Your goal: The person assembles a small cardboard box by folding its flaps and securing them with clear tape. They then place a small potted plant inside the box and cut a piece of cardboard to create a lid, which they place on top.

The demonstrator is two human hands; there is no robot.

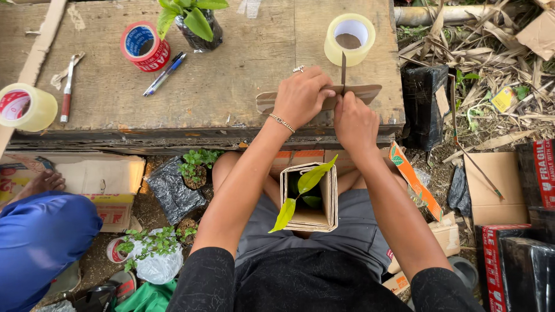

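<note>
Two grips work: left hand (300, 95) pins the brown cardboard strip (364, 91); right hand (354, 122), at three o'clock, clasps a dark blade (343, 68), mid-cut.

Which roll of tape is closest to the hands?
The pale yellow tape roll at the table's far right, just beyond the right hand. The red roll and the other yellow roll lie far off to the left.

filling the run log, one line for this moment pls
left hand: pins cardboard strip on table | right hand: blade upright on strip | tape roll behind
</note>
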